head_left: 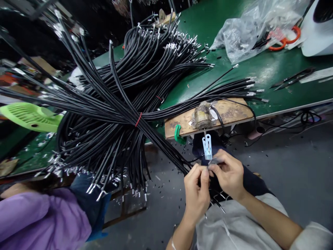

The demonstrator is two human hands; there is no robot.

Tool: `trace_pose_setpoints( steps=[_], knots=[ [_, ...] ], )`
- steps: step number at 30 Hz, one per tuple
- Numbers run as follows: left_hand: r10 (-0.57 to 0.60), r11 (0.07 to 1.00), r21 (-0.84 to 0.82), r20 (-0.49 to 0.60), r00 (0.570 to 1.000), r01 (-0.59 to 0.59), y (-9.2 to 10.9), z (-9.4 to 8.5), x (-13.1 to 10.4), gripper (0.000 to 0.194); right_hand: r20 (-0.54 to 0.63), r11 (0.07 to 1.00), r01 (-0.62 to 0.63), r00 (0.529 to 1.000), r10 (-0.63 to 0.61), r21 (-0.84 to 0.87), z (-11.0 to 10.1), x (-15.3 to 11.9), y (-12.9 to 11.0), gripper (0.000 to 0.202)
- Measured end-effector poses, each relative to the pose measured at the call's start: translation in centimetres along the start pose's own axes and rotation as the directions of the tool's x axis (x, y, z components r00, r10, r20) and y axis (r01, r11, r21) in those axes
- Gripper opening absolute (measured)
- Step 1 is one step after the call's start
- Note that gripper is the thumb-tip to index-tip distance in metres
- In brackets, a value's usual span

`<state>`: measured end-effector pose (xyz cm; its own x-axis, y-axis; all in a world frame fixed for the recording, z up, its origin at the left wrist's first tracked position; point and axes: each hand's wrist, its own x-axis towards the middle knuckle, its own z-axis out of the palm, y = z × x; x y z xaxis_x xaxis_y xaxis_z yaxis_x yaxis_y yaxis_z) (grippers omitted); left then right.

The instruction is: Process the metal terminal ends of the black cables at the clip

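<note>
In front of my lap, my left hand (196,191) and my right hand (230,173) meet fingertip to fingertip, both pinched closed. A black cable bundle (163,140), tied with a red band, runs down from the table to my left hand, where a cable seems to be gripped; its end is hidden by the fingers. Whatever my right thumb and forefinger pinch is too small to make out. Just above the fingertips hangs a light blue clothes peg (207,147), on a thin shaft from a small taped motor-like cylinder (202,118).
The cylinder sits on a wooden board (234,113) with a green clamp (179,135). A large cable pile (104,111) covers the green table (192,81). Orange-handled scissors (283,41), a plastic bag (239,38), snips (293,78) and a green fan (31,116) lie around. A person in purple (49,215) sits left.
</note>
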<state>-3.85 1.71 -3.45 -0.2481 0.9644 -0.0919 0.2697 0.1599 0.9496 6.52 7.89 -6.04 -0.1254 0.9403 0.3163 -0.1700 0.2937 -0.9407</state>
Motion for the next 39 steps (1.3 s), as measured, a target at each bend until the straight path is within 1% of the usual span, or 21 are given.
trace_pose_setpoints(
  steps=[1, 2, 3, 5, 7, 9, 10, 12, 13, 14, 18, 21, 24, 26, 28, 30, 33, 35, 36, 37, 39],
  knots=[
    [-0.017, 1.0, -0.011, -0.015, 1.0, 0.017, 0.0, 0.1, 0.0, 0.036, -0.031, 0.97, 0.191, 0.98, -0.198, -0.148, 0.0, 0.0, 0.0, 0.01],
    [-0.037, 0.999, -0.029, -0.026, 0.999, 0.036, 0.0, 0.2, 0.0, 0.038, -0.02, 0.899, 0.35, 0.93, -0.367, -0.262, 0.0, 0.0, 0.1, 0.013],
    [-0.06, 0.997, -0.054, -0.034, 0.998, 0.058, 0.0, 0.2, 0.1, 0.039, 0.015, 0.828, 0.457, 0.878, -0.479, -0.325, -0.1, 0.0, 0.2, 0.017],
    [-0.101, 0.99, -0.108, -0.057, 0.993, 0.094, 0.1, 0.1, 0.5, 0.041, 0.1, 0.767, 0.549, 0.829, -0.55, -0.332, -0.2, -0.3, 0.2, 0.021],
    [-0.118, 0.984, -0.145, -0.079, 0.99, 0.105, 0.1, -0.1, 0.9, 0.04, 0.229, 0.779, 0.581, 0.812, -0.537, -0.235, -0.5, -0.9, 0.0, 0.018],
    [-0.077, 0.992, -0.109, -0.104, 0.992, 0.066, 0.2, -0.3, 1.2, 0.036, 0.306, 0.825, 0.549, 0.814, -0.493, -0.132, -0.9, -1.5, -0.3, 0.011],
    [-0.033, 0.998, -0.066, -0.114, 0.993, 0.025, 0.1, -0.4, 1.3, 0.032, 0.283, 0.856, 0.502, 0.845, -0.454, -0.127, -1.2, -1.5, -0.5, 0.009],
    [0.076, 0.997, 0.032, -0.132, 0.988, -0.073, 0.0, -0.4, 1.2, 0.022, 0.119, 0.912, 0.35, 0.936, -0.331, -0.213, -1.9, -1.2, -0.9, 0.011],
    [0.13, 0.99, 0.079, -0.139, 0.982, -0.119, 0.0, -0.3, 1.1, 0.017, 0.049, 0.927, 0.266, 0.964, -0.263, -0.265, -2.2, -0.8, -1.1, 0.014],
    [0.173, 0.981, 0.114, -0.145, 0.974, -0.158, -0.1, -0.2, 0.9, 0.013, 0.032, 0.927, 0.206, 0.978, -0.206, -0.313, -2.5, -0.3, -1.3, 0.015],
    [0.261, 0.952, 0.208, -0.176, 0.949, -0.224, 0.0, 0.5, 0.6, 0.007, 0.195, 0.895, 0.202, 0.972, -0.132, -0.399, -2.7, 1.0, -1.8, 0.012],
    [0.233, 0.961, 0.189, -0.169, 0.958, -0.2, 0.2, 0.6, 0.6, 0.009, 0.186, 0.897, 0.235, 0.967, -0.176, -0.374, -2.3, 1.0, -1.5, 0.011],
    [0.149, 0.983, 0.127, -0.123, 0.981, -0.134, 0.4, 0.4, 0.6, 0.018, 0.195, 0.905, 0.238, 0.965, -0.178, -0.353, -2.4, 0.6, -0.7, 0.01],
    [0.091, 0.993, 0.088, -0.109, 0.99, -0.082, 0.5, 0.3, 0.7, 0.024, 0.139, 0.928, 0.147, 0.985, -0.104, -0.342, -2.6, 0.4, -0.1, 0.008],
    [0.049, 0.998, 0.055, -0.098, 0.994, -0.043, 0.5, 0.3, 0.7, 0.028, 0.1, 0.967, 0.015, 0.995, 0.012, -0.256, -2.6, 0.4, 0.2, 0.008],
    [0.034, 0.998, 0.048, -0.082, 0.996, -0.031, 0.6, 0.2, 0.7, 0.031, 0.177, 0.988, -0.025, 0.983, 0.053, -0.153, -2.4, 0.4, 0.1, 0.014],
    [0.055, 0.993, 0.109, -0.027, 0.998, -0.052, 0.9, -0.2, 0.8, 0.037, 0.3, 0.973, 0.176, 0.946, -0.125, -0.149, -2.2, 0.8, -0.6, 0.007],
    [0.079, 0.986, 0.143, 0.083, 0.993, -0.091, 1.2, -1.1, 1.1, 0.041, 0.343, 0.953, 0.262, 0.918, -0.198, -0.151, -2.3, 0.9, -1.0, 0.016],
    [0.102, 0.983, 0.132, 0.176, 0.979, -0.126, 1.3, -1.6, 1.4, 0.043, 0.382, 0.965, 0.244, 0.904, -0.193, -0.091, -2.3, 1.0, -1.2, 0.018],
    [0.14, 0.981, 0.092, 0.281, 0.949, -0.172, 1.5, -2.1, 1.7, 0.045, 0.439, 0.984, 0.176, 0.883, -0.162, 0.009, -2.3, 0.9, -1.2, 0.02],
    [0.25, 0.966, -0.044, 0.434, 0.866, -0.257, 1.6, -2.9, 2.3, 0.047, 0.552, 0.957, -0.1, 0.831, -0.07, 0.272, -2.3, 0.5, -1.0, 0.028]
  ],
)
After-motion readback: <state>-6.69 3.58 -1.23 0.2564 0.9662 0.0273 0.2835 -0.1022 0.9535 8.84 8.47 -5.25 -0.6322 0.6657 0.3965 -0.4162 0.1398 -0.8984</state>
